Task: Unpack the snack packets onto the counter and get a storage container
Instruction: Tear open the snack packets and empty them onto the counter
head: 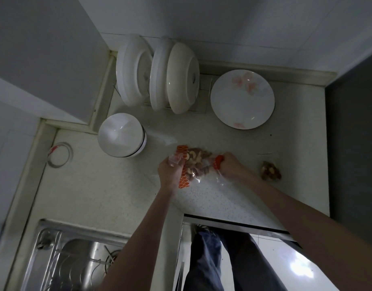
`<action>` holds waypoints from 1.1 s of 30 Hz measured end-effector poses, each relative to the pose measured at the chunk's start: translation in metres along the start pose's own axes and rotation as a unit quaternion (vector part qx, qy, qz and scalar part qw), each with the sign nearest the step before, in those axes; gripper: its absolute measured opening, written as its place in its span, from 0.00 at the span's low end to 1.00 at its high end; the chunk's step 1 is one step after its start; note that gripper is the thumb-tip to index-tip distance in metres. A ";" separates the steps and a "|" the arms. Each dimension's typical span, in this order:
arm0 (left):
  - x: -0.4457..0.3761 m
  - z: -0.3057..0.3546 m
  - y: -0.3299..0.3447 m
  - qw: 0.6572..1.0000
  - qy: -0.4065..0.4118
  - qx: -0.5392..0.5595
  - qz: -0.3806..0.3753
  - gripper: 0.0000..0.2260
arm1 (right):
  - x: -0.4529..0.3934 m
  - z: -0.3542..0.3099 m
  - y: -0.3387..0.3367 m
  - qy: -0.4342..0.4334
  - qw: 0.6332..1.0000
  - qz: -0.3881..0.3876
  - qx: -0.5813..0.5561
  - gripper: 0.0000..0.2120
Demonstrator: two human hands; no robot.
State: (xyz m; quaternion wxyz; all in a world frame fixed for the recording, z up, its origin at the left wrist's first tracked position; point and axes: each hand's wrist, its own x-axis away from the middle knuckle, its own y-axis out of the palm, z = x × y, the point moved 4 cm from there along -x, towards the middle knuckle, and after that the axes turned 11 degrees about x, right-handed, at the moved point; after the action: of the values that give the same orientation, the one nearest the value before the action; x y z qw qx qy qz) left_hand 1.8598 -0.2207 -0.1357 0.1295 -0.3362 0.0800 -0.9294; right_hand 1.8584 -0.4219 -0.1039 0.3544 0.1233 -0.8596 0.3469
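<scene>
Both hands grip snack bag (193,164); long axis left-right over counter (97,185)

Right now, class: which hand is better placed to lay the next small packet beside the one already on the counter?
The right hand, probably. It grips the bag on the side nearer the loose packet, while the left hand holds the bag's far side.

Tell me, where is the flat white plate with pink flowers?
In the head view, the flat white flowered plate lies on the speckled counter, right of the racked white dishes.
</scene>
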 end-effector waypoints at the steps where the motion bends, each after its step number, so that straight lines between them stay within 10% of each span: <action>1: -0.001 0.000 0.000 1.000 -0.002 0.003 0.003 0.08 | 0.002 0.003 -0.001 0.002 0.999 0.007 -0.034 0.14; 33: 0.009 0.026 -0.001 0.993 0.060 -0.048 -0.086 0.07 | 0.064 0.093 -0.034 0.079 0.946 0.114 -0.293 0.16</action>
State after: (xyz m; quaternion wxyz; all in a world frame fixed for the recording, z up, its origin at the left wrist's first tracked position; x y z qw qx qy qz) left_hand 1.8700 -0.2235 -0.1105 0.0282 -0.2917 0.1029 -0.9505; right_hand 1.7791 -0.5081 -0.0897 0.3998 -0.1123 -0.9008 0.1266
